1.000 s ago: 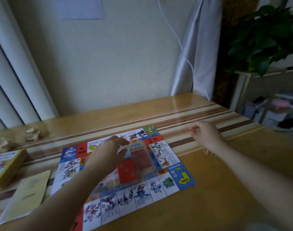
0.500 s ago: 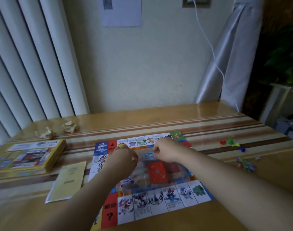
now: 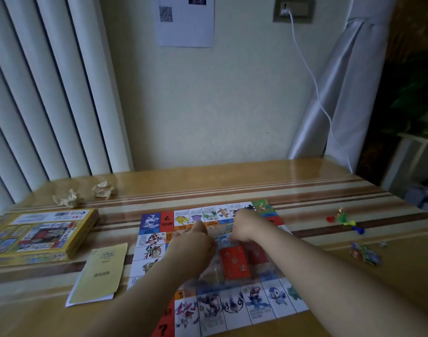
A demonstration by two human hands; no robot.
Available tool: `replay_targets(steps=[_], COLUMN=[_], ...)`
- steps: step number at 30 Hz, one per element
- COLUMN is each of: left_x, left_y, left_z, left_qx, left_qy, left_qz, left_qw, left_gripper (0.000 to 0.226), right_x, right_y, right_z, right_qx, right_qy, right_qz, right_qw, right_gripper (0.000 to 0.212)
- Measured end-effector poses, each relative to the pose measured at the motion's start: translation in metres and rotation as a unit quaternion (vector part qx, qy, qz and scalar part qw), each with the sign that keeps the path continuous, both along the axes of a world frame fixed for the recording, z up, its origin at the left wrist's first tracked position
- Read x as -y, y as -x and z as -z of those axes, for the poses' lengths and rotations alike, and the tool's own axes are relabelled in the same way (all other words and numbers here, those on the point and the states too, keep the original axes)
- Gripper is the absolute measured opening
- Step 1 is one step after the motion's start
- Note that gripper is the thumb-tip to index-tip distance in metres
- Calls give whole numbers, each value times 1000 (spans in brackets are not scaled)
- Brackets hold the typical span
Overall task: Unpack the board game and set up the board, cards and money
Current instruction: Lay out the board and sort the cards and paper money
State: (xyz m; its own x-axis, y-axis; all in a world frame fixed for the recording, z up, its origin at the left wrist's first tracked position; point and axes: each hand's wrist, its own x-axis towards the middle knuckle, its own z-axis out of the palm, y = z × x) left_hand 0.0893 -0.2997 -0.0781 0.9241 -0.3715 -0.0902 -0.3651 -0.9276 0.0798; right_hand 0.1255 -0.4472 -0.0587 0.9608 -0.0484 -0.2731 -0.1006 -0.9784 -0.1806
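The colourful game board point(image 3: 157, 239) lies unfolded on the wooden table. On its middle rests a clear plastic bag point(image 3: 259, 271) holding a red card deck point(image 3: 233, 263) and other cards. My left hand point(image 3: 193, 249) and my right hand point(image 3: 244, 226) both grip the far end of the bag, fingers curled on the plastic, close together. The yellow game box point(image 3: 42, 234) sits at the left. Coloured pawns point(image 3: 344, 221) lie to the right of the board.
A yellow leaflet point(image 3: 98, 273) lies between box and board. Two crumpled paper balls point(image 3: 86, 194) sit near the blinds. A small pile of plastic pieces point(image 3: 366, 252) lies at the right. A white cable hangs from the wall socket point(image 3: 293, 9).
My right hand came back from the pawns at the right to the bag on the board, joining my left hand. The camera view turned left and tilted up.
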Motion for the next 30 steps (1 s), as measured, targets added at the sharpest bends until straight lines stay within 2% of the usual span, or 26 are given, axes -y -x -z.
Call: replay_targets(steps=[7, 14, 16, 20, 24, 30], left_x=[1, 1, 2, 2, 2, 4], left_y=[0, 0, 0, -1, -1, 1], left_z=[1, -1, -1, 3, 9, 11], left_qx=[-4, 1, 5, 12, 22, 29], left_qy=[-2, -19, -27, -25, -17, -18], left_qz=[7, 11, 12, 6, -1, -4], left_qw=[1000, 1000, 1000, 1000, 1000, 999], left_gripper=[33, 33, 33, 31, 30, 30], right_x=[12, 11, 9, 7, 11, 5], right_y=[7, 12, 11, 4, 1, 4], right_z=[-9, -5, -6, -12, -12, -14], right_qx=[-17, -11, -19, -62, -99, -105], right_qy=[-131, -115, -107, -140, -256, -273], right_qz=[41, 3, 2, 54, 144, 173], right_qw=[990, 993, 994, 987, 951, 940], right_gripper=[26, 38, 35, 20, 25, 8])
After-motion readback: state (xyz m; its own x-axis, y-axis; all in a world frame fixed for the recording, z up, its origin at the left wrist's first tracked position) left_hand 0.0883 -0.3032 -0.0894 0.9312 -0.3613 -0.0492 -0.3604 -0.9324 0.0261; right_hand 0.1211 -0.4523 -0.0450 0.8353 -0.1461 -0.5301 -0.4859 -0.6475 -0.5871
